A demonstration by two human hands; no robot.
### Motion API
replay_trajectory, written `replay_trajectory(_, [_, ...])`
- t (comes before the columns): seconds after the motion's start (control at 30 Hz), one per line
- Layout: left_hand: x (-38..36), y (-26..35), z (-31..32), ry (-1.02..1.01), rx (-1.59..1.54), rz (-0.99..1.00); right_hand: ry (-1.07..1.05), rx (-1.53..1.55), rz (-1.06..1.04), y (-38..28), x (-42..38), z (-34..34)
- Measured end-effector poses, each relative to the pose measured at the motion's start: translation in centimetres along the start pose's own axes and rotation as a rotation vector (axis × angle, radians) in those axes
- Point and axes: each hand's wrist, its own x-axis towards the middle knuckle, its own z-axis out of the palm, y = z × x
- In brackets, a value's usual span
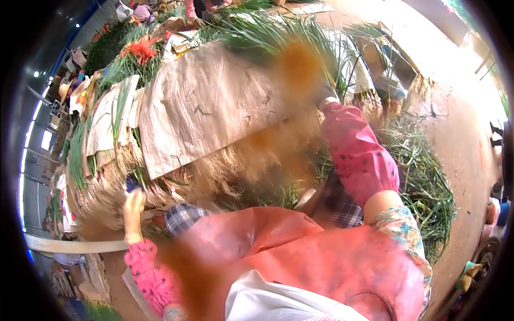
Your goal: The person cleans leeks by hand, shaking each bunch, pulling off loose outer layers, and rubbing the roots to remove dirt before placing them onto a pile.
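My left hand [134,209], in a pale yellow glove with a pink patterned sleeve, rests at the near edge of the bench against the root ends of bundled green onions [176,184]. Its fingers point up and lie together, and I see nothing clearly held in them. My right arm, in a pink sleeve [356,155], reaches up into a pile of long green onions [267,35]. My right hand [325,96] is mostly hidden by the leaves and an orange smear on the lens. A pink apron [321,257] covers my front.
A creased brown sheet [209,101] covers the stacked onions on the bench. Loose green leaves [423,176] lie on the dirt floor at the right. More onion heaps, cloths and other workers stand at the far left. A white plank [75,246] runs under my left hand.
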Motion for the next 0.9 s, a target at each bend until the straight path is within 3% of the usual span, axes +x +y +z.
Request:
replay_trajectory(0.07, [1.1, 8.9, 6.0, -0.122, 0.029, 0.055, -0.074, 0.155, -0.011, -2.8, -0.3, -1.5])
replay_trajectory(0.1, [2.8, 10.2, 8.5, -0.313, 0.004, -0.003, 0.189, 0.179, -0.292, -2.7, -0.5, 1.1])
replay_trajectory(0.13, [3.5, 11.3, 12.0, -0.483, -0.122, -0.148, 0.112, 0.319, -0.289, -4.5, -2.1, 1.7])
replay_trajectory(0.17, [4.3, 11.4, 15.9, -0.657, -0.130, -0.297, -0.019, 0.259, -0.262, -6.3, -3.6, 1.5])
replay_trajectory(0.2, [4.9, 9.9, 19.9, -0.750, -0.262, -0.515, -0.239, 0.361, -0.143, -6.9, -4.5, 1.7])
replay_trajectory(0.27, [5.6, 5.2, 26.9, -0.743, -0.575, -0.809, -0.099, 0.264, -0.204, -5.9, -5.1, 4.8])
replay_trajectory(0.37, [6.0, 3.0, 31.2, -0.385, -0.994, -0.811, -0.090, 0.243, -0.189, -5.1, -4.9, 5.1])
replay_trajectory(0.4, [6.6, 2.6, 31.5, -0.406, -1.116, -0.862, -0.104, 0.252, -0.143, -4.6, -5.1, 4.7])
replay_trajectory(0.5, [8.9, 1.2, 29.9, -0.606, -1.041, -0.880, -0.119, 0.318, -0.076, -4.7, -3.4, 2.6])
replay_trajectory(0.53, [9.1, 1.9, 29.0, -0.615, -0.932, -0.780, -0.241, 0.391, 0.037, -4.2, -2.5, 2.6])
replay_trajectory(0.6, [9.0, 3.9, 27.1, -0.626, -0.716, -0.588, -0.082, 0.381, -0.019, -2.0, -1.3, 3.0])
replay_trajectory(0.67, [8.7, 7.4, 24.5, -0.669, -0.559, -0.424, 0.027, 0.180, 0.026, -0.2, -0.3, 2.6])
replay_trajectory(0.7, [9.8, 7.1, 22.7, -0.817, -0.531, -0.291, 0.054, 0.249, 0.007, 1.0, 0.1, 2.6])
replay_trajectory(0.77, [10.2, 9.9, 20.6, -0.593, -0.125, -0.123, 0.064, 0.390, 0.078, 1.7, 0.6, 2.1])
replay_trajectory(0.8, [10.9, 11.2, 19.0, -0.578, -0.051, -0.071, 0.048, 0.459, 0.092, 1.9, 1.1, 1.9])
replay_trajectory(0.83, [10.0, 14.1, 18.1, -0.410, -0.025, 0.056, 0.069, 0.361, 0.109, 2.0, 1.8, 1.6])
replay_trajectory(0.9, [14.2, 14.6, 12.3, -0.131, 0.045, 0.113, 0.083, 0.224, 0.178, 2.6, 3.1, 1.3])
